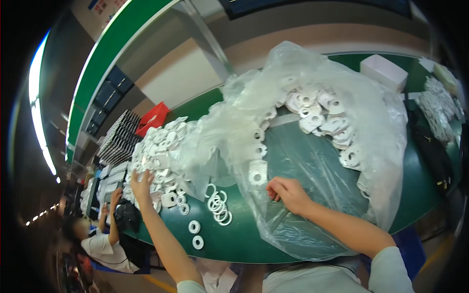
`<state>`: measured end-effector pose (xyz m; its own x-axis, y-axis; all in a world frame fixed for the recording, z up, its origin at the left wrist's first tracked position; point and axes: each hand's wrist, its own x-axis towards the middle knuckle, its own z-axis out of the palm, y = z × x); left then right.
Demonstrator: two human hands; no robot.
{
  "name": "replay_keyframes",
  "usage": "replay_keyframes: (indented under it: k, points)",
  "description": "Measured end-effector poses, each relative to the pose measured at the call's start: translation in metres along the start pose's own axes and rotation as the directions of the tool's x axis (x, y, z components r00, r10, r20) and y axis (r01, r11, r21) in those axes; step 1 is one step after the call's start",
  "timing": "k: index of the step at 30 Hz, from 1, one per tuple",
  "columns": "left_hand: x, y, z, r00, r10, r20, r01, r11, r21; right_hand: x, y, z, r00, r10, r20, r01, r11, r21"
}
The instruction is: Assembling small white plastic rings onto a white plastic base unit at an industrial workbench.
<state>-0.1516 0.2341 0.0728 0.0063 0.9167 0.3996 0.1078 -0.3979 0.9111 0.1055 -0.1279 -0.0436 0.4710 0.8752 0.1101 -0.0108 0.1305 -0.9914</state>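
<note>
My left hand (141, 185) reaches to the near edge of a heap of white ring-shaped parts (168, 139), its fingers somewhat apart and nothing visible between them. Over a large clear plastic bag (312, 234) is my right hand (289, 194), its fingers curled closed. Whatever those fingers hold, if anything, is hidden. Just beyond them lies a white square part with a round hole (258, 172). More white holed parts (312, 112) are piled inside the bag. Between my hands, thin white rings (218, 205) overlap on the green table (234, 244). Two thicker white rings (194, 227) lie closer to me.
A red bin (154, 118) and stacked dark-and-white trays (119, 139) stand at the far left. At the back right are a white box (384, 72) and a bundle of whitish strips (435, 107). Another person (110, 246) works on the left.
</note>
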Motion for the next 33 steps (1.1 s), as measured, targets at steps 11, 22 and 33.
replay_keyframes:
  k: [11, 22, 33]
  points:
    - [-0.277, 0.062, 0.148, 0.273, 0.234, 0.933, -0.245, 0.955, -0.168, 0.030, -0.028, -0.056, 0.929, -0.069, -0.363, 0.115, 0.988, 0.107]
    - [-0.255, 0.043, 0.124, 0.220, 0.359, 0.907, -0.391, 0.884, -0.255, 0.100, -0.022, -0.128, 0.920, -0.348, -0.181, -0.187, 0.017, -0.982]
    - [-0.193, 0.008, -0.049, 0.861, 0.163, 0.483, -0.451, 0.683, 0.575, 0.054, -0.062, -0.090, 0.994, -0.051, -0.099, 0.023, 0.965, -0.263]
